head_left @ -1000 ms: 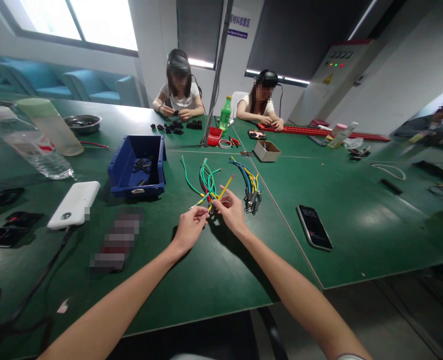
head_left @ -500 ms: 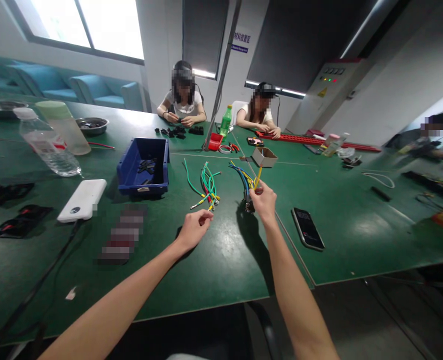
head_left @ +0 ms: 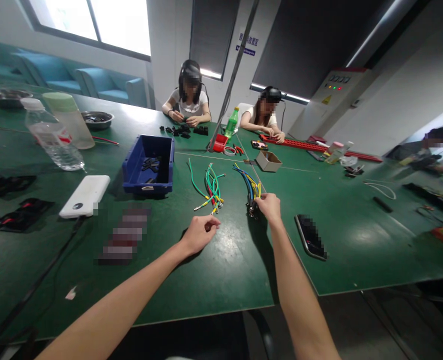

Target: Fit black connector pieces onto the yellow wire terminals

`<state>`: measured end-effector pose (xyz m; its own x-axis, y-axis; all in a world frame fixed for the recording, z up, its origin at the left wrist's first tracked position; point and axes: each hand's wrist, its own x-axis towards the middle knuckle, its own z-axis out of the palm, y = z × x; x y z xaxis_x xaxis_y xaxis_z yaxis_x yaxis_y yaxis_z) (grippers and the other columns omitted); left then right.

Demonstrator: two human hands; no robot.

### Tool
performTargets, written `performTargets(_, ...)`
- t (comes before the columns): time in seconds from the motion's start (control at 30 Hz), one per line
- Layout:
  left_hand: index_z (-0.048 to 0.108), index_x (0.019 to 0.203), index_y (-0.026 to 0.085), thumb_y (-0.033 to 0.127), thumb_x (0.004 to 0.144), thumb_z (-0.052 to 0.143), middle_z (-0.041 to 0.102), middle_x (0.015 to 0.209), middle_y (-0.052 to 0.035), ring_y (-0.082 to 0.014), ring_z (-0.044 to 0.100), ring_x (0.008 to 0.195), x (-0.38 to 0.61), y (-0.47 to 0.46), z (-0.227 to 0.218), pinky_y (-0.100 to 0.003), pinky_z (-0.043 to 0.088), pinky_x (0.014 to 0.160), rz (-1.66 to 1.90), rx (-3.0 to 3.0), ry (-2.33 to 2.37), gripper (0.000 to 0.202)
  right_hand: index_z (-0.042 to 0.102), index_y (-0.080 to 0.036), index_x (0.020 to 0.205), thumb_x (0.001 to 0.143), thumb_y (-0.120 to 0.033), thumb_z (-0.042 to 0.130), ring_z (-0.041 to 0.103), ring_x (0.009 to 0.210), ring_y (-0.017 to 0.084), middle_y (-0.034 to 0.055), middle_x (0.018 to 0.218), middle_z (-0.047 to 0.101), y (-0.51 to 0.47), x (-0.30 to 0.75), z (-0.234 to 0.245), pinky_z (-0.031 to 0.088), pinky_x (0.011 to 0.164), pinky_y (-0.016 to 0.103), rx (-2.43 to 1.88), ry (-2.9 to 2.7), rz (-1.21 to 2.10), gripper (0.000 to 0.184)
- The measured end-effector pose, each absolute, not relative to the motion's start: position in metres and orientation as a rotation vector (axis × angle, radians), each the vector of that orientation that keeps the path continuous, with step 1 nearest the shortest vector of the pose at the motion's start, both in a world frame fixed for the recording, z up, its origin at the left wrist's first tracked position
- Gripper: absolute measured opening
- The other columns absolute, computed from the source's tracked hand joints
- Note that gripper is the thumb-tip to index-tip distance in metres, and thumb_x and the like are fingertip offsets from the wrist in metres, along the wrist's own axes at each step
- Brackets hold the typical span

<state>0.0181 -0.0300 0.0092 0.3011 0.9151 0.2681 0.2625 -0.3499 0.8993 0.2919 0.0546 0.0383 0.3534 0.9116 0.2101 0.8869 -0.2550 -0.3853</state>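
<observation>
My right hand (head_left: 269, 206) is closed at the lower end of a bundle of blue and yellow wires (head_left: 250, 186), its fingertips pinched on a yellow wire (head_left: 259, 190) there. Dark metal ends gather at the bottom of that bundle. To the left, a loose pile of green wires (head_left: 211, 182) lies on the table, with a bit of red among them and metal lugs at the near ends. Just below these lugs is my left hand (head_left: 201, 234), its thumb and index finger curled together with nothing visible in them.
A blue bin (head_left: 148, 187) with black pieces stands left of the wires. A white power bank (head_left: 85, 196), a water bottle (head_left: 52, 140), a phone (head_left: 310, 237) and a small cardboard box (head_left: 268, 161) are on the green table (head_left: 221, 280). Two people work across it.
My right hand has lowered the yellow wire, which stood upright before, into the blue and yellow bundle. My left hand has drawn slightly away from the green wires' lug ends.
</observation>
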Motion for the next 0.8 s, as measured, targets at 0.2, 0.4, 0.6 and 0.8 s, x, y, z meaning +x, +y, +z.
performTargets(0.2, 0.070, 0.081, 0.014, 0.015, 0.078, 0.054, 0.065, 0.065, -0.0010, -0.0114, 0.056, 0.059, 0.017, -0.032, 0.014, -0.022, 0.041, 0.059, 1.006, 1.864, 1.046, 0.016, 0.074, -0.015, 0.086, 0.076, -0.029, 0.055, 0.067, 0.078, 0.025, 0.0139, 0.076, 0.072, 0.058, 0.283, 0.030, 0.042, 0.067, 0.027, -2.211, -1.579, -0.012, 0.026)
performTargets(0.4, 0.068, 0.078, 0.014, 0.015, 0.079, 0.053, 0.062, 0.063, 0.0002, -0.0102, 0.054, 0.057, 0.019, -0.034, 0.012, -0.020, 0.041, 0.058, 0.978, 1.948, 1.068, 0.015, 0.073, -0.014, 0.089, 0.079, -0.036, 0.058, 0.067, 0.079, 0.025, 0.0135, 0.079, 0.072, 0.059, 0.278, 0.025, 0.042, 0.069, 0.027, -2.200, -1.567, -0.062, 0.029)
performTargets(0.6, 0.065, 0.086, 0.017, 0.016, 0.082, 0.050, 0.066, 0.080, -0.0033, -0.0165, 0.059, 0.073, 0.009, -0.027, 0.012, -0.027, 0.044, 0.071, 0.998, 2.212, 1.442, 0.015, 0.069, -0.012, 0.104, 0.082, -0.042, 0.057, 0.064, 0.082, 0.027, 0.0166, 0.090, 0.070, 0.051, 0.267, 0.023, 0.041, 0.068, 0.031, -2.127, -1.486, -0.292, 0.039)
performTargets(0.8, 0.060, 0.108, 0.017, 0.021, 0.086, 0.050, 0.062, 0.102, -0.0081, -0.0224, 0.056, 0.092, -0.012, -0.011, 0.014, -0.032, 0.044, 0.078, 0.880, 2.355, 1.814, 0.024, 0.067, -0.015, 0.089, 0.088, -0.038, 0.046, 0.053, 0.053, 0.015, 0.0020, 0.059, 0.059, 0.035, 0.240, 0.026, 0.035, 0.058, 0.025, -1.688, -1.505, -0.328, 0.031)
